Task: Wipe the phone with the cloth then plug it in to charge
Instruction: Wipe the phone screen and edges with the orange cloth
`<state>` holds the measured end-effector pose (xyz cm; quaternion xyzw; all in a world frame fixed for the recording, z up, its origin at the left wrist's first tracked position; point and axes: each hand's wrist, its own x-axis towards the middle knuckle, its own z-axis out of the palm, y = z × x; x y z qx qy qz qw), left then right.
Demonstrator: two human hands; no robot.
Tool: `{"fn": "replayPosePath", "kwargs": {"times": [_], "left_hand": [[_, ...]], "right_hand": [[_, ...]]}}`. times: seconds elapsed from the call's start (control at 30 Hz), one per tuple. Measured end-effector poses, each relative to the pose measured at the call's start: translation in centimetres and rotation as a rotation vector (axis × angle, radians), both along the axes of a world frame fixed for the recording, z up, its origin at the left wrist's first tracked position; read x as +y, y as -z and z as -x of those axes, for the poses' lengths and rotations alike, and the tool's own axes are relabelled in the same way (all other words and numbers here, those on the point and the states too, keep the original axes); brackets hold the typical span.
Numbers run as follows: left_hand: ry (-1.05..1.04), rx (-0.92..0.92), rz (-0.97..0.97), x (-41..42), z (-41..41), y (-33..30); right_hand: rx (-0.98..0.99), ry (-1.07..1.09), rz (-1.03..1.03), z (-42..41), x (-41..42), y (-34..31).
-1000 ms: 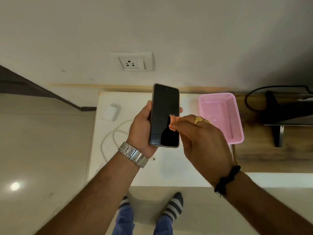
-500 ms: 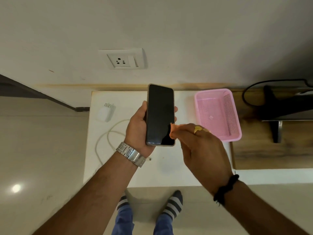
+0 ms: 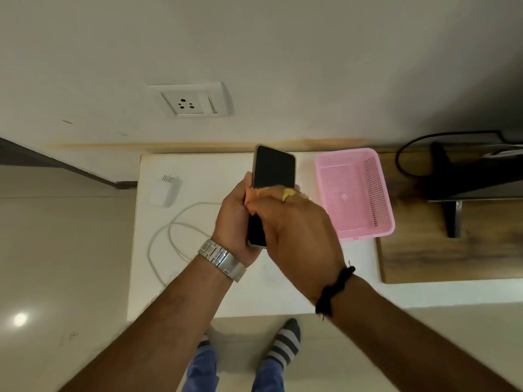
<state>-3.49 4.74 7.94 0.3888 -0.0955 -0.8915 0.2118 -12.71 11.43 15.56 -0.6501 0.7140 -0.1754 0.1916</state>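
Two hands over a white table [image 3: 254, 292]. Far left on it, white charger [image 3: 166, 190] lying flat, its white cable [image 3: 169, 233] looped just beside. Wall socket [image 3: 189, 103] above. Left hand [image 3: 233, 219], grip wrapped round the phone [image 3: 273, 172], holds it upright above the table, dark screen up. Right hand [image 3: 294, 224], grip pinching an orange cloth [image 3: 261, 193], presses it on the screen's middle. Pink basket [image 3: 355, 236] at right, near the phone.

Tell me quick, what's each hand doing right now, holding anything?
Left hand: closed around the phone, holding it up over the white table.
Right hand: closed on the orange cloth, pressing it on the phone's screen.
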Motion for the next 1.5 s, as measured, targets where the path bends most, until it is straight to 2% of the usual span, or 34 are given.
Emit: {"fn": "replayPosePath", "kwargs": {"times": [0.07,0.17,0.27,0.4,0.47,0.57,0.63,0.7,0.8,0.9,0.97,1.1,1.23,1.37,1.5], "left_hand": [[-0.008,0.005,-0.008,0.1,0.1,0.1],[-0.001,0.036,-0.024,0.6,0.8,0.1],[-0.028,0.04,-0.003,-0.2,1.2,-0.2],[-0.01,0.038,0.002,-1.6,0.9,-0.4],[-0.007,0.03,0.009,-1.6,0.9,-0.1],[-0.014,0.028,-0.008,-1.6,1.2,-0.1],[0.008,-0.003,-0.022,-1.3,1.6,-0.3],[0.021,-0.02,-0.045,-0.8,2.1,-0.1],[0.036,-0.1,0.036,-0.4,2.2,0.2],[-0.016,-0.234,0.079,-0.7,2.1,0.2],[-0.033,-0.315,0.094,-0.7,2.0,0.7],[0.001,-0.276,0.068,-0.2,2.1,1.3],[-0.004,-0.258,0.052,0.5,1.8,3.2],[-0.008,-0.376,0.083,-0.5,1.3,5.1],[0.1,-0.604,0.219,-1.2,0.8,7.5]], "right_hand": [[0.017,0.001,0.023,1.2,-0.9,0.0],[0.109,0.148,0.071,3.9,-4.8,0.3],[0.059,0.19,0.092,3.3,-5.6,0.5],[0.011,0.027,0.021,-0.1,-0.4,0.5],[-0.057,0.029,0.053,-0.4,2.1,1.1],[0.039,-0.084,0.043,1.6,3.0,1.3],[0.092,-0.06,-0.02,3.9,1.4,0.7],[0.11,0.048,0.019,6.2,-1.3,0.6],[0.15,0.114,0.021,7.6,-4.4,1.4],[0.112,0.137,0.019,6.6,-3.3,2.1],[0.061,0.101,0.03,5.0,-0.8,2.2],[-0.047,0.091,-0.004,2.8,3.4,4.0],[-0.111,0.178,0.074,0.7,6.4,5.8],[-0.401,0.084,-0.05,0.0,7.7,5.4],[-0.769,0.464,-0.039,2.7,6.2,5.9]]}}
